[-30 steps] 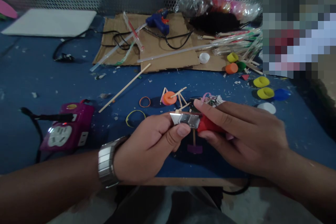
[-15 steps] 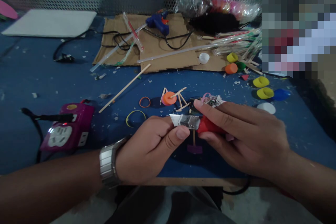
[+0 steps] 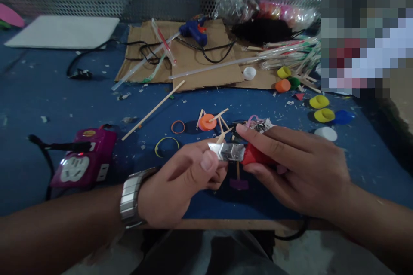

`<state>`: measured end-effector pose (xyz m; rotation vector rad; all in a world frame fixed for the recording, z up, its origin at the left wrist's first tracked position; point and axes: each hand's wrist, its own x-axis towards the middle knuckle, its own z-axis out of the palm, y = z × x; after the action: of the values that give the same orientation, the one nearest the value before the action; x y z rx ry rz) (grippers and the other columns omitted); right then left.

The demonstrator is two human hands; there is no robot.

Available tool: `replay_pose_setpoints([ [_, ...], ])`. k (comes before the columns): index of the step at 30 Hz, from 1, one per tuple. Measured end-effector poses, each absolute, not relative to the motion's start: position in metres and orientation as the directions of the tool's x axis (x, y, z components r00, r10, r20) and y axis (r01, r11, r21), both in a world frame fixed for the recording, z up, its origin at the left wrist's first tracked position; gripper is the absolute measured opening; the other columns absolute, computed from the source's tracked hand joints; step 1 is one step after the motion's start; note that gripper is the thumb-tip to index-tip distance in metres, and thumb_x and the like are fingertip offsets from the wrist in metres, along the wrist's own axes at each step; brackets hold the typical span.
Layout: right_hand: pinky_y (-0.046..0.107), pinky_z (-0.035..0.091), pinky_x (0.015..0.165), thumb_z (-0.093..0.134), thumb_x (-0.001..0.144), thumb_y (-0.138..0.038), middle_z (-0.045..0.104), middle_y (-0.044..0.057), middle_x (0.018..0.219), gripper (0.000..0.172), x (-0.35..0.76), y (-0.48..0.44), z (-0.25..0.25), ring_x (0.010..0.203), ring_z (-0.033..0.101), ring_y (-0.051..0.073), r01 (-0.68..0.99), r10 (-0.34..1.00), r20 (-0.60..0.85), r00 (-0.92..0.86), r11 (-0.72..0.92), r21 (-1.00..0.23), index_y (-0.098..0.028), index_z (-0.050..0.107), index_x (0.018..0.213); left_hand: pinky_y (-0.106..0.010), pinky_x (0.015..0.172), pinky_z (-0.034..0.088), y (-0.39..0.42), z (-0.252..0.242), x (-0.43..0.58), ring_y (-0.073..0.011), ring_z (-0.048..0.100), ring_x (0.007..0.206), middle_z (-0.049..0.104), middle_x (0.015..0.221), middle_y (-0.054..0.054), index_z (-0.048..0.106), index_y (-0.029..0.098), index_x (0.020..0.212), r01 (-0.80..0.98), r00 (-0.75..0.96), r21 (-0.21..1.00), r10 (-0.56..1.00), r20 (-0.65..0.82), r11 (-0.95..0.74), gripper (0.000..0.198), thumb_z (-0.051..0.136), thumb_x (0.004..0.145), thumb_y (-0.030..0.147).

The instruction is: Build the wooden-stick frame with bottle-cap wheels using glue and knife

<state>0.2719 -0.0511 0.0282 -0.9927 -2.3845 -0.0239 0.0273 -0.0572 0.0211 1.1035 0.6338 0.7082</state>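
Observation:
My right hand (image 3: pixel 300 167) is closed round the red handle (image 3: pixel 258 154) of a utility knife, its metal blade (image 3: pixel 230 151) pointing left. Against the blade's tip rests the thumb of my left hand (image 3: pixel 180 180). The left fingers curl behind and below the blade, closed, and hide whatever they grip. A pale wooden stick end (image 3: pixel 220 138) shows just above the blade; I cannot tell whether the left hand holds it. Beyond the hands lies an orange cap (image 3: pixel 208 122) with short wooden sticks about it. Under the knife is a purple bar (image 3: pixel 239 184) with a thin stick.
A magenta power socket box (image 3: pixel 79 159) stands left. A long wooden stick (image 3: pixel 153 110), a red-orange band (image 3: pixel 177 127) and a yellow band (image 3: pixel 166 147) lie nearby. Behind, a blue glue gun (image 3: pixel 193 32) rests on cardboard (image 3: pixel 206 75). Yellow caps (image 3: pixel 324 115) and a white cap (image 3: pixel 325 133) lie right.
My left hand has shifted slightly left, its thumb sliding back toward the blade's tip and its curled fingers coming into view below. The stick end now shows above the blade.

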Motion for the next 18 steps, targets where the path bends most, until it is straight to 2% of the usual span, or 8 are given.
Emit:
replay_pose_setpoints([
  [2,0.03,0.06,0.067,0.061,0.111,-0.037,0.084,0.009,0.105,0.039,0.273,-0.05,0.029,0.083,0.08,0.02,0.663,0.668,0.488,-0.562,0.716,-0.217,-0.018,0.071,0.143,-0.03,0.056,0.032,-0.057,0.023,0.03,-0.014,0.035,0.064,0.04,0.074,0.003,0.044,0.023,0.078,-0.235,0.616,0.902,0.774,-0.15,0.362,0.062,0.056,0.104,0.077],
  [5,0.031,0.064,0.072,0.06,0.11,-0.038,0.085,0.01,0.11,0.038,0.276,-0.046,0.029,0.09,0.082,0.022,0.662,0.717,0.47,-0.515,0.681,-0.312,-0.02,0.072,0.142,-0.03,0.057,0.032,-0.055,0.025,0.031,-0.0136,0.037,0.063,0.041,0.073,0.003,0.042,0.023,0.077,-0.24,0.591,0.883,0.782,-0.197,0.404,0.054,0.058,0.108,0.064],
  [9,0.032,0.064,0.071,0.06,0.109,-0.036,0.085,0.009,0.104,0.036,0.279,-0.039,0.026,0.084,0.081,0.022,0.665,0.759,0.476,-0.445,0.636,-0.392,-0.021,0.072,0.139,-0.029,0.059,0.034,-0.051,0.023,0.03,-0.0139,0.043,0.066,0.048,0.073,0.0,0.056,0.019,0.08,-0.188,0.527,0.926,0.829,-0.187,0.328,0.043,0.054,0.113,0.047],
  [13,0.032,0.065,0.075,0.06,0.11,-0.035,0.084,0.008,0.101,0.034,0.281,-0.036,0.021,0.084,0.081,0.022,0.671,0.769,0.48,-0.421,0.621,-0.406,-0.02,0.072,0.138,-0.028,0.059,0.034,-0.048,0.019,0.03,-0.0133,0.046,0.069,0.054,0.08,-0.003,0.066,0.015,0.088,-0.205,0.472,0.929,0.863,-0.182,0.308,0.04,0.051,0.114,0.041],
  [18,0.037,0.067,0.081,0.059,0.111,-0.042,0.086,0.009,0.111,0.034,0.284,-0.03,0.013,0.091,0.083,0.026,0.686,0.792,0.478,-0.38,0.588,-0.429,-0.023,0.073,0.135,-0.024,0.055,0.032,-0.048,0.013,0.033,-0.0107,0.035,0.06,0.039,0.068,0.006,0.063,0.017,0.097,-0.292,0.515,0.892,0.842,-0.159,0.347,0.035,0.052,0.115,0.045],
])
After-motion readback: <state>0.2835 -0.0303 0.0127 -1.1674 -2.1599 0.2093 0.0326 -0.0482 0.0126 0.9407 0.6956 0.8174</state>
